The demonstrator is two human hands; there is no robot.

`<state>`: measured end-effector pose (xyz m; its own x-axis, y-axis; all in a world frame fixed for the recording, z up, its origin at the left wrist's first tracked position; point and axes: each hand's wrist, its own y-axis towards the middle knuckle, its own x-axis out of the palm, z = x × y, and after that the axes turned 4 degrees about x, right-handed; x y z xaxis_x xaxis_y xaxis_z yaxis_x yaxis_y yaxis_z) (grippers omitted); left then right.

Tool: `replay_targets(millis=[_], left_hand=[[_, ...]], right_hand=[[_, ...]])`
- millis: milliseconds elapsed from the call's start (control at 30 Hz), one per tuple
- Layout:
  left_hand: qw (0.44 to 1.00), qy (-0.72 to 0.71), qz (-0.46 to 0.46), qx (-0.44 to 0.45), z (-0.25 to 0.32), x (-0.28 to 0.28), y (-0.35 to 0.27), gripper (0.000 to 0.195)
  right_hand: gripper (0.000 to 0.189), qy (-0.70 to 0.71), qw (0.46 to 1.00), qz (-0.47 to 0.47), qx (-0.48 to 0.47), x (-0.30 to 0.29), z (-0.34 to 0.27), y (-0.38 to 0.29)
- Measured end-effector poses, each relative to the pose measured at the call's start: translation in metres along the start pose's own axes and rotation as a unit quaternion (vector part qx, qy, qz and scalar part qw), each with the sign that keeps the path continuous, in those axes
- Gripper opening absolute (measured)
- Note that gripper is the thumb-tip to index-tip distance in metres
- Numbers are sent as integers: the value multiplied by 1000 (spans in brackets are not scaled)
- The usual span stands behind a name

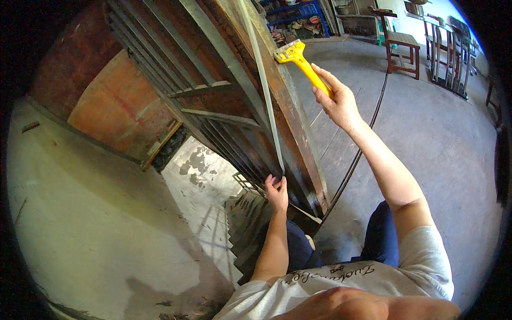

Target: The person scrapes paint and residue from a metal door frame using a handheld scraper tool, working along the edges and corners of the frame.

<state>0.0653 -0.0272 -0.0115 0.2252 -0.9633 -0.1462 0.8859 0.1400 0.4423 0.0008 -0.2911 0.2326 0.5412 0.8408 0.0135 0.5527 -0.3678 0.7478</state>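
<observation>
My right hand [340, 100] grips the yellow handle of a scraper [308, 72]. The scraper's wide head meets the edge of a tall, dark wooden door panel [294, 116] with metal bars. A long pale grey strip [262, 76] runs down along that panel from the top of the view. At its lower end, the fingertips of my left hand [277, 196] pinch the strip. Whether the strip's upper part is stuck to the panel or hangs loose, I cannot tell.
Steps [250, 214] descend on the left, beside a pale wall [92, 212]. A narrow dark track [370, 132] crosses the concrete floor [432, 132]. A wooden chair [402, 40] stands at the far right, and a blue shelf [302, 10] with clutter is behind.
</observation>
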Motion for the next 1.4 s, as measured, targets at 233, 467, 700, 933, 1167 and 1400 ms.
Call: replay_targets(millis=[233,467,700,933,1167,1400], left_hand=[[1000,15,-6,-18,-5,-5,1,53],[999,17,22,-45,2,-28,12,53],[981,189,14,-30,-7,-74,24,51],[940,327,-34,-92,-44,-84,25,53],[937,347,-22,-12,-47,-61,23,53],[936,349,-48,-13,-39,-65,27,53]], right_hand=[[46,10,1000,-7,-5,-2,-7,13],[45,-15,999,-1,-37,-9,-20,27],[45,-24,997,5,-72,-17,-8,21],[44,-30,998,-58,8,-24,-20,22],[46,1,999,-1,-43,-12,-12,17],[47,24,993,56,-102,8,-19,37]])
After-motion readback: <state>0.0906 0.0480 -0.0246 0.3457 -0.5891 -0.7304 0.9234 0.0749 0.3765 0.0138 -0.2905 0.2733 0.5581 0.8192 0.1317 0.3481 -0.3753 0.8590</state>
